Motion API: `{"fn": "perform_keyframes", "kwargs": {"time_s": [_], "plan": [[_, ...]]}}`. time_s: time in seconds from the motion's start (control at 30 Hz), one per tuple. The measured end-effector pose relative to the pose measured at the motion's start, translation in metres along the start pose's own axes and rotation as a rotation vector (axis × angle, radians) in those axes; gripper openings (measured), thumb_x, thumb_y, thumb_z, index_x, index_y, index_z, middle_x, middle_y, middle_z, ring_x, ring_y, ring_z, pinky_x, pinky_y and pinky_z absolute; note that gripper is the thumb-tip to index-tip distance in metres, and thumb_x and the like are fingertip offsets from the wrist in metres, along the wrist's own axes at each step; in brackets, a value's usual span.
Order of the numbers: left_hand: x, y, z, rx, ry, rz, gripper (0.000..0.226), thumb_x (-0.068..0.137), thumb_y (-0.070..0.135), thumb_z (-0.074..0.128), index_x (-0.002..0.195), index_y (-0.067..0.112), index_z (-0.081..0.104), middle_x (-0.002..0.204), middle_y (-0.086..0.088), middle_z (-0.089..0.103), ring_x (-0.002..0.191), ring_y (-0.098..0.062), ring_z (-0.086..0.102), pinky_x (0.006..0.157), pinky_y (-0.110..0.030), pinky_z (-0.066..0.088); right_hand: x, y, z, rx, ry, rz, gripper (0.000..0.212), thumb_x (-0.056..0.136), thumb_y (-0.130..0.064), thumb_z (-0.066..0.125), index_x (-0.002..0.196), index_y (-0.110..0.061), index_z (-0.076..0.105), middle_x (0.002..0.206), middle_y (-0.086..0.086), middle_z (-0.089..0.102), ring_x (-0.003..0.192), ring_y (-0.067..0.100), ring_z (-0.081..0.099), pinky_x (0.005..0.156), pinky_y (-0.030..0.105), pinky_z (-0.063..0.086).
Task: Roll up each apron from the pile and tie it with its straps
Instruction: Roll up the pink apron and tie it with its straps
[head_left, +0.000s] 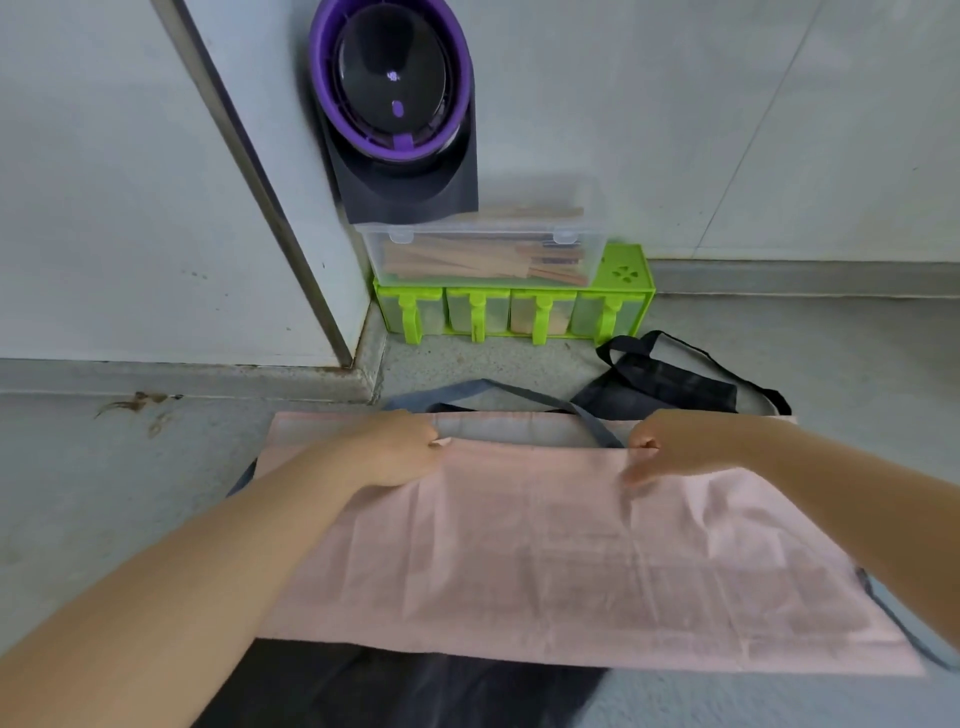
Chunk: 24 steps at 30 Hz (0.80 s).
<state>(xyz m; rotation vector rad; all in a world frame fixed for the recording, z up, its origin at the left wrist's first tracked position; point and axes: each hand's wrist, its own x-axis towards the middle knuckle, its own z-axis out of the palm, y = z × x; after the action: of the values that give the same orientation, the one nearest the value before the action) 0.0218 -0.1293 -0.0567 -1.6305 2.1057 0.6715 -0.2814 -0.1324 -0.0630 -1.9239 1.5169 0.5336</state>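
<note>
A dull grey worktop (104, 493) runs up to a grey wall with a raised ledge along its foot. Nearest the person, a black cloth (395, 691) lies flat, its far part tucked under the pale pink cloth apron (545, 561), which is spread wide and creased across the middle of the worktop. At the pink apron's far edge the fabric is turned over in a narrow fold. The left hand (400, 449) pinches this fold towards its left end with curled fingers, and the right hand (670, 441) pinches it further right, thumb over fingers. Between the hands a grey-blue cloth layer (509, 434) shows, and a grey-blue strap (519, 392) loops just beyond the fold. Behind the pink apron's right end lies a crumpled black apron (665, 387) with thin straps. Further back from the pink apron, against the wall, a bright green plastic four-drawer rack (519, 317) carries a clear lidded box of wooden sticks (483, 254). Above it sits a black and purple round device (395, 93).
</note>
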Motion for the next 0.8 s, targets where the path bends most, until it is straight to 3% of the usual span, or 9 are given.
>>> {"fn": "perform_keyframes", "kwargs": {"time_s": [0.17, 0.27, 0.4, 0.47, 0.53, 0.63, 0.7, 0.77, 0.8], "plan": [[0.025, -0.004, 0.0, 0.059, 0.005, -0.002, 0.02, 0.098, 0.022, 0.036, 0.095, 0.011, 0.053, 0.078, 0.002, 0.051, 0.067, -0.013, 0.049, 0.058, -0.029, 0.036, 0.012, 0.004, -0.001, 0.007, 0.126, 0.012, 0.042, 0.085, -0.03, 0.056, 0.058, -0.016, 0.028, 0.062, 0.001, 0.029, 0.06, 0.018, 0.028, 0.057, 0.03, 0.021], [0.033, -0.003, 0.015, 0.093, -0.016, -0.107, 0.028, 0.097, 0.014, 0.037, 0.119, 0.009, 0.054, 0.099, -0.002, 0.058, 0.08, -0.015, 0.054, 0.063, -0.026, 0.041, 0.017, 0.002, 0.002, -0.044, 0.157, 0.084, 0.042, 0.089, -0.033, 0.051, 0.057, -0.015, 0.032, 0.059, -0.001, 0.035, 0.055, 0.016, 0.033, 0.052, 0.027, 0.023], [0.035, -0.008, 0.027, 0.25, 0.334, -0.162, 0.032, 0.093, 0.018, 0.05, 0.125, 0.016, 0.047, 0.121, -0.003, 0.059, 0.111, -0.022, 0.056, 0.092, -0.033, 0.039, 0.022, 0.001, 0.005, -0.024, 0.219, 0.106, 0.034, 0.096, -0.033, 0.041, 0.064, -0.02, 0.04, 0.07, -0.007, 0.046, 0.077, 0.018, 0.049, 0.065, 0.029, 0.036], [0.032, -0.013, 0.035, 0.268, 0.594, -0.124, 0.038, 0.077, 0.022, 0.074, 0.11, 0.016, 0.055, 0.107, -0.004, 0.062, 0.101, -0.026, 0.061, 0.09, -0.038, 0.044, 0.021, 0.001, 0.008, -0.032, 0.245, 0.116, 0.034, 0.098, -0.035, 0.038, 0.066, -0.024, 0.036, 0.072, -0.011, 0.043, 0.081, 0.018, 0.048, 0.065, 0.029, 0.035], [0.031, -0.015, 0.05, 0.194, 0.775, -0.077, 0.052, 0.053, 0.011, 0.088, 0.099, 0.013, 0.065, 0.093, -0.007, 0.062, 0.082, -0.03, 0.064, 0.08, -0.042, 0.053, 0.02, 0.0, 0.013, -0.042, 0.258, 0.147, 0.03, 0.097, -0.036, 0.037, 0.068, -0.026, 0.034, 0.077, -0.009, 0.046, 0.081, 0.018, 0.048, 0.062, 0.029, 0.034], [0.024, 0.0, 0.074, 0.036, 0.835, 0.032, 0.045, 0.065, 0.01, 0.075, 0.108, 0.014, 0.064, 0.105, -0.005, 0.06, 0.092, -0.031, 0.063, 0.093, -0.048, 0.05, 0.02, -0.006, 0.017, -0.062, 0.336, 0.211, 0.02, 0.094, -0.04, 0.04, 0.085, -0.024, 0.047, 0.093, -0.002, 0.056, 0.086, 0.02, 0.054, 0.067, 0.03, 0.038], [0.017, 0.012, 0.085, -0.041, 0.853, 0.08, 0.029, 0.082, 0.022, 0.053, 0.11, 0.018, 0.06, 0.113, -0.001, 0.057, 0.094, -0.028, 0.062, 0.091, -0.043, 0.049, 0.025, -0.013, 0.017, -0.12, 0.545, 0.213, 0.025, 0.092, -0.043, 0.046, 0.103, -0.022, 0.052, 0.105, -0.001, 0.058, 0.102, 0.023, 0.053, 0.082, 0.035, 0.038], [0.013, 0.017, 0.094, 0.027, 0.801, 0.094, 0.033, 0.089, 0.033, 0.038, 0.112, 0.021, 0.058, 0.119, 0.001, 0.055, 0.098, -0.024, 0.061, 0.092, -0.044, 0.044, 0.038, -0.028, 0.013, -0.027, 0.692, 0.085, 0.024, 0.09, -0.041, 0.053, 0.106, -0.022, 0.056, 0.113, -0.001, 0.055, 0.112, 0.024, 0.048, 0.089, 0.036, 0.035], [0.013, 0.018, 0.097, 0.07, 0.774, 0.098, 0.035, 0.09, 0.035, 0.036, 0.113, 0.021, 0.059, 0.122, 0.0, 0.055, 0.103, -0.022, 0.059, 0.095, -0.048, 0.041, 0.046, -0.038, 0.01, 0.078, 0.672, -0.016, 0.02, 0.09, -0.036, 0.055, 0.104, -0.022, 0.059, 0.12, 0.0, 0.054, 0.119, 0.026, 0.043, 0.092, 0.038, 0.034]]}}
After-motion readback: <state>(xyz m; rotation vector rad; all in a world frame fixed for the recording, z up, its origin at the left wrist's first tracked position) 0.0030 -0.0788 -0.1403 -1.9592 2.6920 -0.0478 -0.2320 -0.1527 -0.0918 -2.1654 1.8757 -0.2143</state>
